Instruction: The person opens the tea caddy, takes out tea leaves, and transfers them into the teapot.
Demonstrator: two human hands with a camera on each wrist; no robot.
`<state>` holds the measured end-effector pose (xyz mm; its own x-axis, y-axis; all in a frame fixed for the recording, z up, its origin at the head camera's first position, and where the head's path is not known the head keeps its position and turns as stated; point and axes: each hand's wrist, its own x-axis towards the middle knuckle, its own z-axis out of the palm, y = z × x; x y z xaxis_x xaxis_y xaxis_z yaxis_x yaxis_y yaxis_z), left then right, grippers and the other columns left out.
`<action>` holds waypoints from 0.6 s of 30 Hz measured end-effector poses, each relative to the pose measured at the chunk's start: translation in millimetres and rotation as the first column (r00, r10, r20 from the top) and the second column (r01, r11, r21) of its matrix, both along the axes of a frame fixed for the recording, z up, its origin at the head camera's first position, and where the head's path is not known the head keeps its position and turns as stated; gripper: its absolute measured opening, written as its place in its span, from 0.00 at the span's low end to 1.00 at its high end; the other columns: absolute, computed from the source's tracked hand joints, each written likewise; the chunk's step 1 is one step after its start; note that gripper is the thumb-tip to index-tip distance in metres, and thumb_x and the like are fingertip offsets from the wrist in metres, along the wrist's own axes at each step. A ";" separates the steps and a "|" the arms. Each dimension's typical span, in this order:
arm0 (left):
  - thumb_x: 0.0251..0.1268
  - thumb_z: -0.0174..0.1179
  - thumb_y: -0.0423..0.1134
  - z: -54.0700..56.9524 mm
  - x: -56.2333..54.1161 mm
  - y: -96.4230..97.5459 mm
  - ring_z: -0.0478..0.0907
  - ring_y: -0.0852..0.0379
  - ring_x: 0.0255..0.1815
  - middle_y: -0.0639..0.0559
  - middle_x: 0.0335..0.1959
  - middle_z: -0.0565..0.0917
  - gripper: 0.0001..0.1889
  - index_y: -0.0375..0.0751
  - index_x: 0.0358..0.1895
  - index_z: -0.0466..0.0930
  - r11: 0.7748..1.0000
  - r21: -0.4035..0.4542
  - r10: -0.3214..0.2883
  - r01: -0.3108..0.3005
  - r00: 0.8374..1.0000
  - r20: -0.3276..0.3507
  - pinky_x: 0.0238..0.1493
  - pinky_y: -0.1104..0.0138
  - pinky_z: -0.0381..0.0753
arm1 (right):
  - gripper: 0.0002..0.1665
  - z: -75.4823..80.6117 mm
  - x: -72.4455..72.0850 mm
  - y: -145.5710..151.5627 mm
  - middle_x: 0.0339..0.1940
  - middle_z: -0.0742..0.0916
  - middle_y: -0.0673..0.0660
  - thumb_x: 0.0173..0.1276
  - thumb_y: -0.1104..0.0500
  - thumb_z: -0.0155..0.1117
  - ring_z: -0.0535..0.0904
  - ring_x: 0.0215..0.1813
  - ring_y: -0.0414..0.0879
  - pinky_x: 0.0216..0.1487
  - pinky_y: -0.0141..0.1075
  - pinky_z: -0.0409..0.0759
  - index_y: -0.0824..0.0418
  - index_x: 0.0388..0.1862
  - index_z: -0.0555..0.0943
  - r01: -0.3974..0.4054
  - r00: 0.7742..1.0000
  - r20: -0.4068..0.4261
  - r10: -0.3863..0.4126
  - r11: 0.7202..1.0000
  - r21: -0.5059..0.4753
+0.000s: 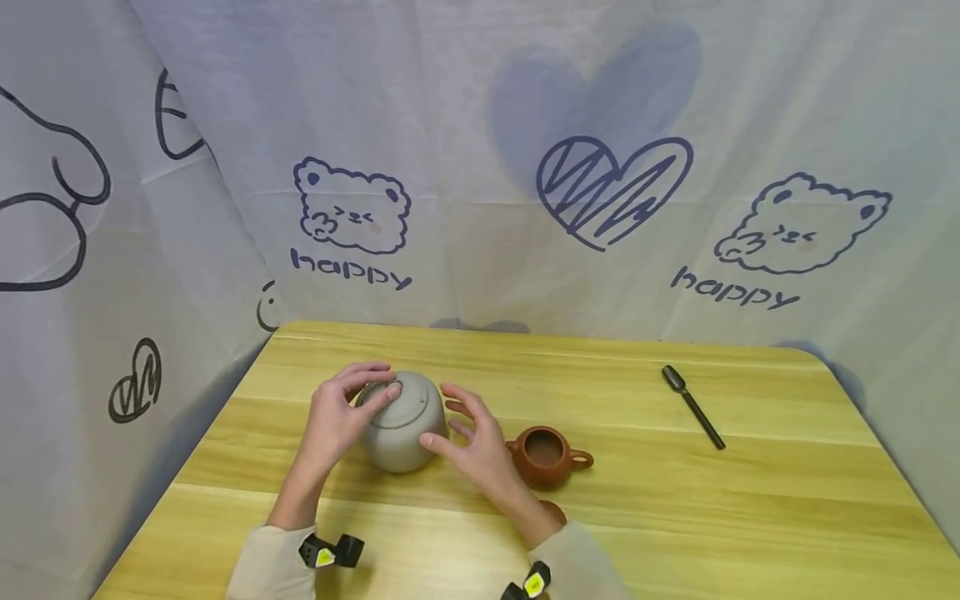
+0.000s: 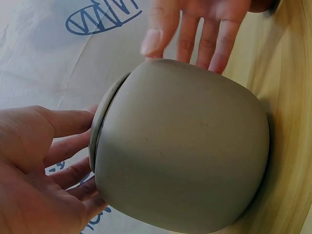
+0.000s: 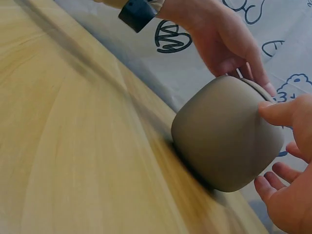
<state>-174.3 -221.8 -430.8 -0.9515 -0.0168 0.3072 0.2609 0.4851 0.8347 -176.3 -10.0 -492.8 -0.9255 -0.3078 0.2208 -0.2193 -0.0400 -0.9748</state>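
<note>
Jar: round grey ceramic jar (image 1: 401,450) is being flanked by both hands, sitting upright between them on the wood-grain table (image 1: 690,517).
Jar lid: grey lid (image 1: 411,406) is being touched by the left hand's thumb and fingers; it is lying on the jar mouth.
Left hand (image 1: 336,418): bent over the jar top; lid is being pinched.
Right hand (image 1: 480,440): jar's side is being touched by the thumb; fingers are being held loose and spread beside the wall, no grasp closed.
Teapot: small reddish-brown clay teapot (image 1: 545,481), lidless, is being passed closely by the right hand, sitting just to its right.
Brown piece: rounded brown piece (image 1: 555,509) is being partly hidden by the right forearm; type can't be told.
Spoon: dark spoon (image 1: 694,409) is lying well right of both hands.
Backdrop: patterned cloth (image 1: 465,125) is hanging beyond the hands.
</note>
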 end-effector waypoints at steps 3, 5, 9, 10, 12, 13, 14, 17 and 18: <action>0.67 0.70 0.33 -0.2 1.0 0.1 0.77 0.39 0.65 0.37 0.58 0.83 0.11 0.30 0.48 0.88 0.999 0.034 0.001 -0.002 1.000 0.016 0.71 0.46 0.69 | 0.44 -3.0 0.3 -2.3 0.75 0.72 0.58 0.64 0.61 0.78 0.68 0.74 0.58 0.73 0.49 0.71 0.60 0.76 0.69 -0.010 1.000 0.004 0.010 1.000 0.016; 0.67 0.70 0.33 -0.6 1.7 -0.2 0.77 0.40 0.64 0.37 0.57 0.83 0.11 0.30 0.47 0.88 0.998 0.056 0.001 -0.003 1.000 0.024 0.72 0.47 0.69 | 0.45 -4.9 0.7 -3.2 0.75 0.71 0.58 0.64 0.61 0.78 0.68 0.75 0.57 0.73 0.48 0.71 0.61 0.77 0.68 -0.020 1.000 0.003 0.020 0.999 0.025; 0.66 0.70 0.31 -1.7 2.8 -0.3 0.78 0.42 0.63 0.37 0.54 0.84 0.10 0.29 0.47 0.86 0.996 0.092 0.001 -0.004 0.999 0.033 0.72 0.51 0.70 | 0.46 -7.4 1.2 -4.1 0.75 0.71 0.57 0.64 0.60 0.78 0.68 0.75 0.56 0.72 0.47 0.71 0.60 0.78 0.67 -0.023 1.000 -0.001 0.023 0.999 0.040; 0.66 0.70 0.30 -1.8 2.9 -0.3 0.78 0.42 0.63 0.37 0.53 0.84 0.11 0.29 0.48 0.85 0.995 0.100 0.000 -0.003 0.999 0.036 0.72 0.51 0.70 | 0.46 -7.6 1.2 -4.2 0.75 0.71 0.57 0.64 0.60 0.78 0.68 0.74 0.56 0.72 0.48 0.71 0.60 0.78 0.67 -0.022 1.000 -0.001 0.022 0.999 0.041; 0.65 0.70 0.29 -1.8 3.2 0.1 0.78 0.42 0.63 0.36 0.53 0.84 0.12 0.29 0.49 0.84 0.993 0.119 0.006 -0.011 0.999 0.042 0.72 0.53 0.70 | 0.45 -7.7 1.3 -4.4 0.75 0.72 0.57 0.64 0.60 0.78 0.69 0.74 0.55 0.72 0.48 0.72 0.59 0.77 0.68 -0.017 1.000 0.000 0.017 0.999 0.045; 0.65 0.70 0.29 -1.4 3.4 0.5 0.78 0.43 0.63 0.36 0.52 0.84 0.12 0.28 0.49 0.84 0.992 0.126 0.011 -0.016 0.999 0.043 0.72 0.54 0.71 | 0.45 -7.5 1.3 -4.4 0.75 0.72 0.57 0.64 0.59 0.78 0.69 0.74 0.55 0.72 0.48 0.72 0.60 0.77 0.68 -0.016 1.000 -0.001 0.016 0.999 0.047; 0.65 0.70 0.29 -1.4 3.3 0.7 0.79 0.43 0.62 0.36 0.51 0.84 0.12 0.28 0.49 0.84 0.991 0.134 0.018 -0.024 0.999 0.047 0.71 0.56 0.72 | 0.45 -7.3 1.4 -4.5 0.75 0.72 0.57 0.64 0.59 0.78 0.69 0.74 0.55 0.72 0.47 0.72 0.60 0.77 0.68 -0.016 1.000 0.000 0.016 0.999 0.050; 0.63 0.71 0.28 -0.9 2.8 1.6 0.82 0.45 0.57 0.37 0.46 0.86 0.12 0.29 0.48 0.84 0.989 0.141 0.044 -0.048 0.998 0.035 0.68 0.60 0.74 | 0.46 -6.8 1.6 -4.0 0.75 0.72 0.57 0.64 0.59 0.79 0.69 0.74 0.55 0.72 0.47 0.72 0.61 0.77 0.68 -0.016 1.000 0.006 0.016 0.999 0.048; 0.63 0.71 0.28 -0.7 2.6 1.9 0.83 0.45 0.55 0.38 0.44 0.87 0.12 0.29 0.48 0.85 0.989 0.139 0.047 -0.050 0.999 0.024 0.67 0.61 0.75 | 0.46 -6.9 1.6 -3.6 0.75 0.72 0.57 0.64 0.59 0.79 0.68 0.75 0.55 0.72 0.46 0.72 0.61 0.77 0.68 -0.017 1.000 0.008 0.016 0.999 0.048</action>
<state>-171.7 -219.9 -431.6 -0.9547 -0.1043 0.2785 0.2216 0.3752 0.9001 -174.7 -13.6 -499.7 -0.9217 -0.3330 0.1988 -0.2121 0.0035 -0.9772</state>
